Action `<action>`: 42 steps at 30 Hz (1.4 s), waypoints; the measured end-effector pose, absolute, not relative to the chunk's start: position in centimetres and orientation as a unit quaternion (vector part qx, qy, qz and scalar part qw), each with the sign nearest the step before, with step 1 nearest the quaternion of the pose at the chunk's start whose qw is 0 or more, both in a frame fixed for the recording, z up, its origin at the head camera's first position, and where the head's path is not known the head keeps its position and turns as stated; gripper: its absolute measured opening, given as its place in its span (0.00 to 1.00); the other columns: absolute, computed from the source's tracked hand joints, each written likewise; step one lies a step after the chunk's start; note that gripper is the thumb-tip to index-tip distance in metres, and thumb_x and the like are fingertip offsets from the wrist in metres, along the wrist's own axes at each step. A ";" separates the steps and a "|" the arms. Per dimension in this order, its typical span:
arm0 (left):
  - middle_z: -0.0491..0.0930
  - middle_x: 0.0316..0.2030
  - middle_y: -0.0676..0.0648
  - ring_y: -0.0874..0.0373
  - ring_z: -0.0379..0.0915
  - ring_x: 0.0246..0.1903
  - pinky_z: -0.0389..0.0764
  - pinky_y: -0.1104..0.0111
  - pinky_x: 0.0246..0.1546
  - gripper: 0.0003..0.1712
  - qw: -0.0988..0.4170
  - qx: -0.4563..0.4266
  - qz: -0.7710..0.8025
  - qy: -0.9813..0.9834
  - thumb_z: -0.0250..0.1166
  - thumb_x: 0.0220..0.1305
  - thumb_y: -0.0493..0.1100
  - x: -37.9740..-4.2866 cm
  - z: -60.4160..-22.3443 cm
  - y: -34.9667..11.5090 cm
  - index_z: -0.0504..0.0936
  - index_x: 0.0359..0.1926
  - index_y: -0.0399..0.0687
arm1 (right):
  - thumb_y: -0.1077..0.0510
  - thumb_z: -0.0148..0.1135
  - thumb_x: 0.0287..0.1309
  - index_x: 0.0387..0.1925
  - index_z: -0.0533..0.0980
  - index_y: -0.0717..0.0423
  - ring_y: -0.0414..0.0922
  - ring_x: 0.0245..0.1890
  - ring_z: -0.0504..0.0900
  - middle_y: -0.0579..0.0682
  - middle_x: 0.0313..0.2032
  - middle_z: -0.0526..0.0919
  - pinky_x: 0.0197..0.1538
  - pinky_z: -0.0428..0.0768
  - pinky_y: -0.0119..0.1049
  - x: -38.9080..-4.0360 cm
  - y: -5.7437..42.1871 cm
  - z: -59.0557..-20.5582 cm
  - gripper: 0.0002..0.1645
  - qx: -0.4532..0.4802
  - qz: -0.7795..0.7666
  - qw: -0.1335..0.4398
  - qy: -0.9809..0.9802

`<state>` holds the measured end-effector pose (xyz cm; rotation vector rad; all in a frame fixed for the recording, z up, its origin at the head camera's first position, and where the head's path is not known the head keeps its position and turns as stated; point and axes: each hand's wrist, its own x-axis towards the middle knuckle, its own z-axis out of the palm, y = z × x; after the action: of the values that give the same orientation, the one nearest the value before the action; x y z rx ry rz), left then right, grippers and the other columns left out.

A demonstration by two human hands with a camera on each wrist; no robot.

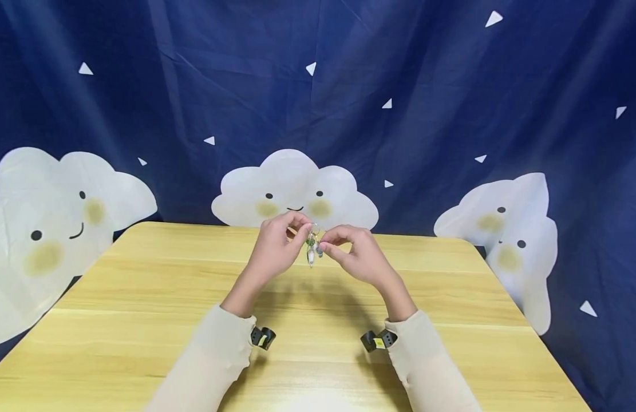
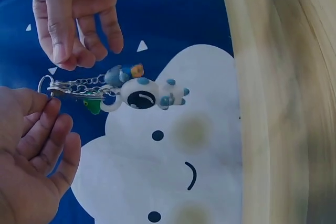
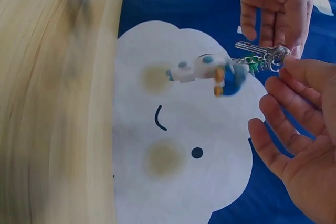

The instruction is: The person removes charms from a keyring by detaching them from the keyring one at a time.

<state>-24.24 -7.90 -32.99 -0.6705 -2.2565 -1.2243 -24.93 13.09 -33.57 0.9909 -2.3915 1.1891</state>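
Note:
My left hand (image 1: 279,246) pinches the metal ring of a bunch of keys, held up above the table. Several charms hang from the ring: a white astronaut figure (image 2: 142,95) with a dark visor, a blue figure (image 2: 118,74) with an orange end, and a small green one (image 2: 92,106). A silver key (image 3: 252,48) sticks out beside the chains. Close by on the right is my right hand (image 1: 359,254), its thumb and forefinger right at the ring and charms; I cannot tell whether they grip anything. The blue figure looks blurred in the right wrist view.
A light wooden table (image 1: 142,320) spreads beneath both hands. Behind it hangs a dark blue curtain (image 1: 276,103) with white clouds and small triangles. Black wrist cameras sit at the left cuff (image 1: 263,337) and the right cuff (image 1: 378,340).

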 end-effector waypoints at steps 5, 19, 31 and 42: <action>0.85 0.32 0.50 0.58 0.81 0.34 0.84 0.61 0.37 0.05 0.248 -0.227 -0.464 -0.820 0.65 0.72 0.39 -23.6 -33.5 -7.9 0.85 0.42 0.42 | 0.60 0.69 0.65 0.39 0.86 0.55 0.41 0.41 0.85 0.45 0.38 0.88 0.50 0.84 0.42 -24.6 12.9 -33.6 0.04 0.345 0.419 0.147 -0.827; 0.86 0.30 0.50 0.58 0.82 0.33 0.84 0.63 0.38 0.04 0.275 -0.249 -0.458 -0.808 0.66 0.71 0.37 -22.8 -33.8 -6.9 0.85 0.42 0.42 | 0.63 0.63 0.69 0.41 0.82 0.60 0.42 0.34 0.79 0.49 0.33 0.85 0.40 0.82 0.47 -23.7 12.6 -33.2 0.04 0.368 0.402 0.208 -0.812; 0.86 0.31 0.48 0.53 0.79 0.33 0.78 0.63 0.35 0.04 0.348 -0.267 -0.376 -0.816 0.68 0.69 0.37 -22.7 -33.1 -7.1 0.87 0.41 0.42 | 0.56 0.72 0.63 0.47 0.80 0.59 0.45 0.42 0.84 0.50 0.39 0.86 0.48 0.83 0.41 -23.8 12.4 -33.3 0.15 0.374 0.352 0.207 -0.833; 0.86 0.31 0.48 0.53 0.79 0.33 0.79 0.62 0.34 0.03 0.359 -0.276 -0.383 -0.805 0.68 0.68 0.36 -22.5 -32.7 -7.5 0.87 0.41 0.41 | 0.55 0.74 0.61 0.44 0.81 0.59 0.47 0.43 0.82 0.51 0.39 0.86 0.47 0.81 0.42 -24.0 11.8 -33.6 0.15 0.401 0.310 0.236 -0.829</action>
<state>-22.49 -7.45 -32.66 -0.7113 -2.0761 -0.9882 -24.01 11.80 -33.64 1.0992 -2.2738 0.8501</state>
